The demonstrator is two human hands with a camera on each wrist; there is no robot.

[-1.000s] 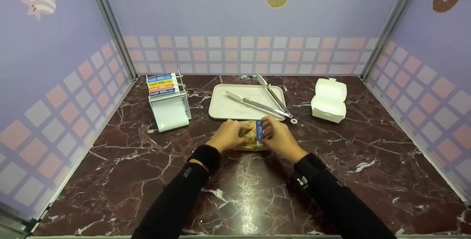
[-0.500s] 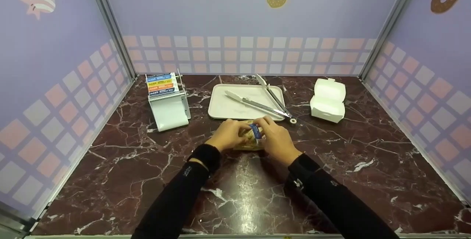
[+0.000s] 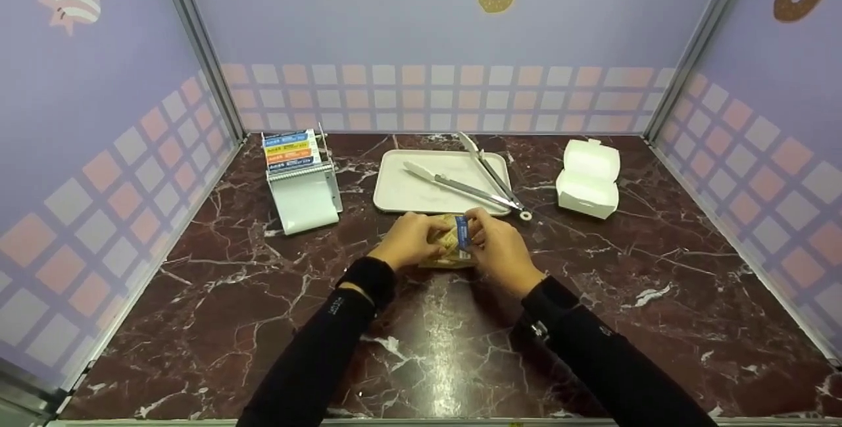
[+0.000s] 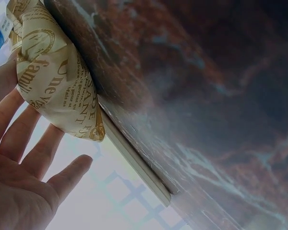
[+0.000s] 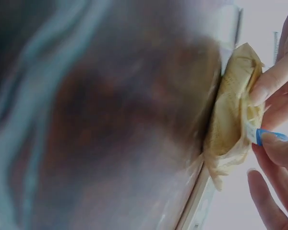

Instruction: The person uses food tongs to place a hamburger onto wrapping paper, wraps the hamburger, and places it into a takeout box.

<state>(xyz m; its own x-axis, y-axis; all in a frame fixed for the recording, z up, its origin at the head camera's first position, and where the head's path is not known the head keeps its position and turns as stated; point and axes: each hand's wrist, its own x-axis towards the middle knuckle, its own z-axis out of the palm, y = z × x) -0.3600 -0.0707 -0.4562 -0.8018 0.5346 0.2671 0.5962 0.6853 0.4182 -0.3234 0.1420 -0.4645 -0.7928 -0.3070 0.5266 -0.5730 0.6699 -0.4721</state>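
A parcel wrapped in printed tan paper [image 3: 448, 244] lies on the dark red marbled table, in front of the tray. My left hand [image 3: 409, 241] holds its left side, thumb pressing the paper. In the left wrist view, several fingers [image 4: 19, 129] stretch along the parcel [image 4: 57, 81]. On the parcel's right side, my right hand [image 3: 503, 249] pinches a blue and white label strip [image 3: 462, 233] between thumb and fingertips. The right wrist view shows the label's blue end [image 5: 265, 136] under the thumb, its white part against the paper folds [image 5: 230, 112].
Behind the hands is a cream tray [image 3: 395, 193] with metal tongs [image 3: 470, 191] lying spread across it. A label dispenser [image 3: 293, 160] with several coloured rolls and a white backing strip stands left. An open white takeaway box [image 3: 587, 183] stands right. Patterned panels enclose three sides.
My right hand shifted left over the parcel with the label tilting, then back slightly right, and the label now stands nearly upright in view. My left hand has stayed in place.
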